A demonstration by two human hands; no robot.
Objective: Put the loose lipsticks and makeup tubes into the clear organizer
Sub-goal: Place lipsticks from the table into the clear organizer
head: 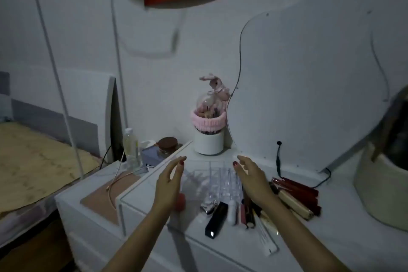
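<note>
Lipsticks and makeup tubes are seen lying loose on the white tabletop, just below the fingers of both hands. Nothing looks to be put away yet, so the whole job seems to be left. The clear organizer is found between the two hands, a little under the fingertips, and its small slots look empty, though the see-through plastic is hard to make out in the dim light.

The left hand is held open with straight fingers, and nothing is held in it. The right hand is held open too, with loosely bent fingers, and nothing is held in it either. Both hands hang over the sides of the organizer, and it cannot be told if it is touched.

A black lipstick is seen below the right fingers, with a small white tube and some pinkish sticks beside it. A long white tube is laid nearer the person. Dark red tubes and a gold one are piled to the right of the right hand. A red blurry thing is partly hidden by the left wrist.
</note>
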